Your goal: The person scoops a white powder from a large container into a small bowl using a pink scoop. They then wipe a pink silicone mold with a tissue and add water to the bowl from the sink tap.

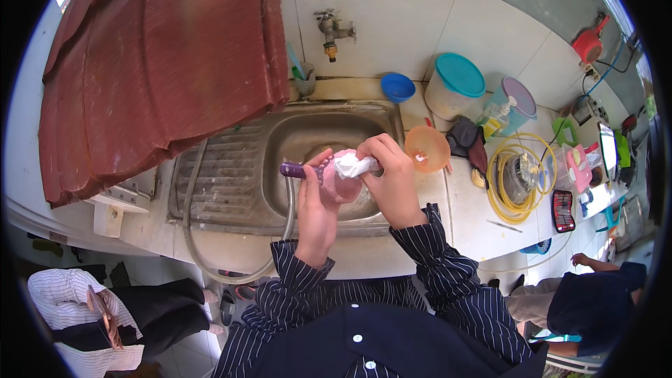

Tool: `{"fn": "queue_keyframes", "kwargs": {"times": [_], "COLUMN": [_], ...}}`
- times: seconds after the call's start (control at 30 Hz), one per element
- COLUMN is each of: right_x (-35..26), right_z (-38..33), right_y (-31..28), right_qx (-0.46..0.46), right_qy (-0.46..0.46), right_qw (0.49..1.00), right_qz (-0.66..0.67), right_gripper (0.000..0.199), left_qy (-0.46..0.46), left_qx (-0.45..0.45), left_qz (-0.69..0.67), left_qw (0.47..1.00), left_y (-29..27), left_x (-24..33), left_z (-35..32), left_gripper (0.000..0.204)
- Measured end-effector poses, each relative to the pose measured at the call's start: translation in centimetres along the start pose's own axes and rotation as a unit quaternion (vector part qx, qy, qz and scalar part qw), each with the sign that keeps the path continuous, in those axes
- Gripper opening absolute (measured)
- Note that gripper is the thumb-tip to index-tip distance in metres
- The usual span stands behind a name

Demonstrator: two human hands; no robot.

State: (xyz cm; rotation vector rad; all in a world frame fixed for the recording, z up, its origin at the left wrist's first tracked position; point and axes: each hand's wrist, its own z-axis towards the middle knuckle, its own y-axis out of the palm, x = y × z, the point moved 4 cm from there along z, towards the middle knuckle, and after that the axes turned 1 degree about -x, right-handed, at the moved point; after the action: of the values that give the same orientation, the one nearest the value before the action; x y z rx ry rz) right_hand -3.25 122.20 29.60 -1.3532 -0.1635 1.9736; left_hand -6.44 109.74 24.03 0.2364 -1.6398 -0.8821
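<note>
While both forearms come up in dark pinstriped sleeves, the left hand (316, 203) is wrapped around a small pink cup (337, 180), rounded and smooth like plastic, with a purple handle (297, 169) jutting out past the thumb on the hand's outer side. The right hand (392, 178) is closed on a crumpled white cloth (353, 165), soft and creased, pinched between its fingertips and pressed against the cup's top edge; the two hands meet there, touching across the cup.

Directly beyond the hands lies a stainless steel sink (280, 133), its basin dull and stained, with a ribbed draining board (217, 178) stretching away on the left hand's side. A grey hose (192, 238) curves along that board and loops down below the left wrist. Above the sink, on glossy white wall tiles, sits a metal tap (332, 30).

Just beside the right hand's knuckles stands a translucent orange funnel (427, 148), round and shallow. Further off on that side, on the tiled counter, are a small blue bowl (397, 87), a white tub with a teal lid (453, 85), a dark crumpled rag (465, 140) and a coil of yellow hose (514, 178). Well to the left hand's far side hangs a heavy rust-red curtain (161, 63), falling in stiff folds.
</note>
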Motion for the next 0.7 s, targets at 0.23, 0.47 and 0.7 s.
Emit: {"fn": "queue_keyframes", "kwargs": {"times": [0.23,0.47,0.7], "right_x": [-2.9,-0.4,-3.5], "right_z": [-1.8,-1.8,-3.6], "right_y": [1.4,1.2,0.3], "right_qx": [-0.060,-0.082,-0.057], "right_qy": [-0.107,0.097,-0.013], "right_qw": [0.992,0.941,0.982], "right_qz": [-0.025,0.314,0.178], "right_gripper": [0.023,0.018,0.028], "left_qy": [-0.040,-0.093,-0.103], "left_qx": [-0.002,-0.016,-0.025], "left_qz": [-0.039,-0.095,-0.089], "left_qw": [0.998,0.991,0.990], "left_y": [-2.2,-4.0,-4.8], "left_x": [1.3,2.4,3.7], "left_z": [-0.9,-1.1,-1.6], "left_gripper": [0.050,0.051,0.050]}}
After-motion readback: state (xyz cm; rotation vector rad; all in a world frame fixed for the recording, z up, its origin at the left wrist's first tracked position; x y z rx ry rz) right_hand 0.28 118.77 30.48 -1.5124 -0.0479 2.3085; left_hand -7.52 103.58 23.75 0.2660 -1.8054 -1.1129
